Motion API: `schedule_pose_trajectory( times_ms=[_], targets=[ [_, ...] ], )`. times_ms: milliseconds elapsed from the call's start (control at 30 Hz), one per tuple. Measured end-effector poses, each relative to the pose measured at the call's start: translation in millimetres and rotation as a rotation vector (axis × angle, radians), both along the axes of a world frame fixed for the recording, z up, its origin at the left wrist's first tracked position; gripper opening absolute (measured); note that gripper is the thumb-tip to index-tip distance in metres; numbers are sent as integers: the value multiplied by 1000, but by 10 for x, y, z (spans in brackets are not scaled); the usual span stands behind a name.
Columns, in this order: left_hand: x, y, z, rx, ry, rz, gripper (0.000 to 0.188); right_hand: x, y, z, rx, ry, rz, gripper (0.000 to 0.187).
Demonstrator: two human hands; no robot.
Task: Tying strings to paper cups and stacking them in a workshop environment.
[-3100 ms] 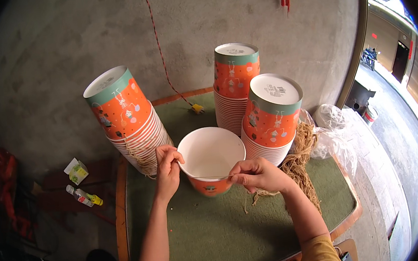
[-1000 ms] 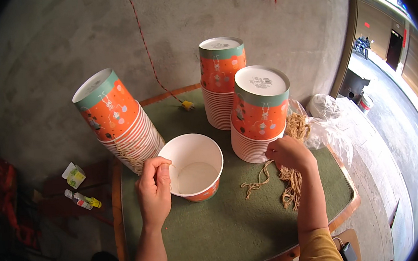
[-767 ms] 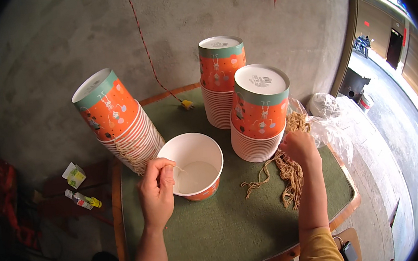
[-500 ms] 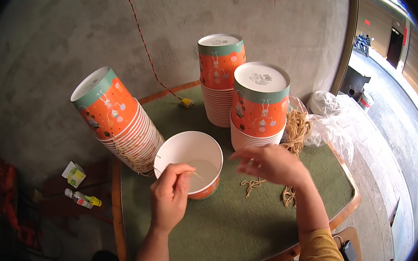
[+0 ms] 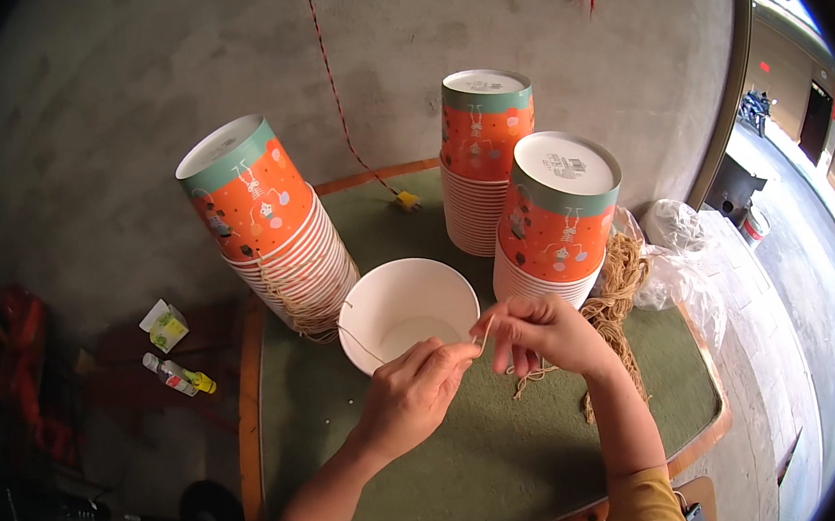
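Note:
A paper bucket point(image 5: 390, 291), white inside, stands mouth up on the green tabletop. A thin tan cord point(image 5: 355, 335) passes through its left wall and runs down toward my left hand point(image 5: 418, 393). That hand is closed in a pinch on the cord in front of the rim. Its fingertips meet those of my right hand point(image 5: 551, 336), which pinches a short bit of the cord with thumb and forefinger, its other fingers curled loosely. Just right of my right hand, a bundle of tan cords point(image 5: 623, 286) hangs over the table beside a bucket stack.
Upside-down orange and green bucket stacks stand at left point(image 5: 261, 200), at the back point(image 5: 488, 138) and at right point(image 5: 558, 232). Cords hang on the left stack. A yellow plug point(image 5: 407, 200) lies near the wall. Clear plastic bags point(image 5: 679, 265) lie at the right edge.
My hands have come together: the left moved right, and the right, which was apart with spread fingers, now pinches the cord. The whole view has shifted slightly.

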State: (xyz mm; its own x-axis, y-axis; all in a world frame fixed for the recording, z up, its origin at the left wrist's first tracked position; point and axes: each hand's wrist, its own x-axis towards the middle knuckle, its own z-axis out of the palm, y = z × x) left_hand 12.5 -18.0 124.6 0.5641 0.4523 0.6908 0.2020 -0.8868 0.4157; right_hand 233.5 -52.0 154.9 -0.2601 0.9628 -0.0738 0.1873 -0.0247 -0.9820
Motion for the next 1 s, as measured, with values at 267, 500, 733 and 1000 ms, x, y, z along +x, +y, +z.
schedule_pose_trajectory(
  times_ms=[267,500,733,1000],
  targets=[
    [24,151,-75,28,15,131,27,60,112,-127,238,678,-291,25],
    [62,186,-61,141,14,320,24,134,160,-212,343,1015,-236,22],
    [-78,194,-67,2,357,92,32,173,131,-166,390,890,-322,18],
    [-473,338,121,-61,463,46,16,13,159,-186,325,270,-247,12]
  ],
)
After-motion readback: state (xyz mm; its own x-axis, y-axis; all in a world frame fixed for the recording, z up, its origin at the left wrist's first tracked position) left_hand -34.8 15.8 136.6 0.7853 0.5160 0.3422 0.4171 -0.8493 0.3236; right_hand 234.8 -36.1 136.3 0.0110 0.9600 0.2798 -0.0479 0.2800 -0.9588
